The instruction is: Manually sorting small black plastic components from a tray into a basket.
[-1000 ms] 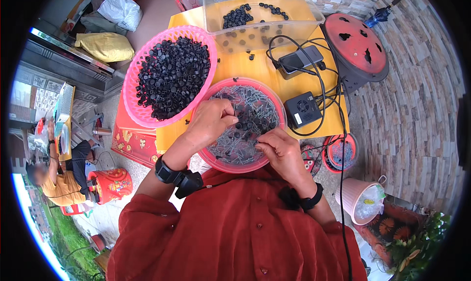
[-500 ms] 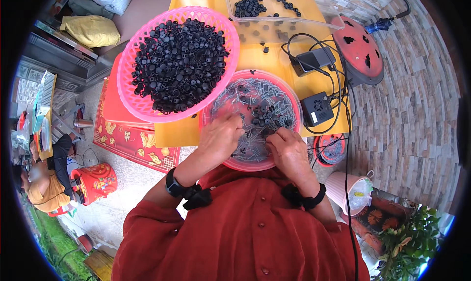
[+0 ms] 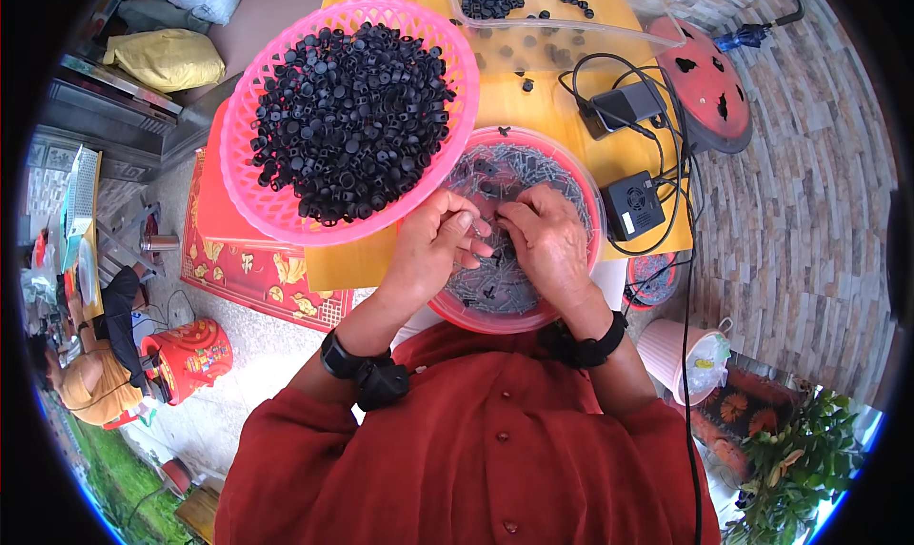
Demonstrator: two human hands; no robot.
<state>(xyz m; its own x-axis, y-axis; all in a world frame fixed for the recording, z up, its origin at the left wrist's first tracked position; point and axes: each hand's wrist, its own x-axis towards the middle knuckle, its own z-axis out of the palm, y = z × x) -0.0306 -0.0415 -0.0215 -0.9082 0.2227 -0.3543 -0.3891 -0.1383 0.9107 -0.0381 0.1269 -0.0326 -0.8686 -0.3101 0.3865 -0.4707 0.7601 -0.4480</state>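
Observation:
A round red-rimmed basin (image 3: 588,188) holds many thin silver nails (image 3: 509,293) and some small black plastic pieces. Over its left side, my left hand (image 3: 440,245) has thumb and forefinger pinched together, the other fingers loosely curled. A thin glint shows at its fingertips, too small to name. My right hand (image 3: 550,245) is above the basin's right part, its fingertips closed close to the left ones; what they hold is hidden. Left of the basin, a pink lattice basket (image 3: 238,178) is heaped with small black plastic caps (image 3: 352,117).
On the yellow table (image 3: 543,107) a clear plastic tray (image 3: 571,26) holds more black pieces. Two black boxes (image 3: 633,207) with cables lie at right. A red stool (image 3: 705,79), a pink bin (image 3: 681,355) and a red bucket (image 3: 190,355) stand around. Another person (image 3: 95,378) sits far left.
Both hands have lifted from the nails and come together over the middle of the basin. My right hand moved up, and the left turned so its fingers show. The whole view shifted slightly.

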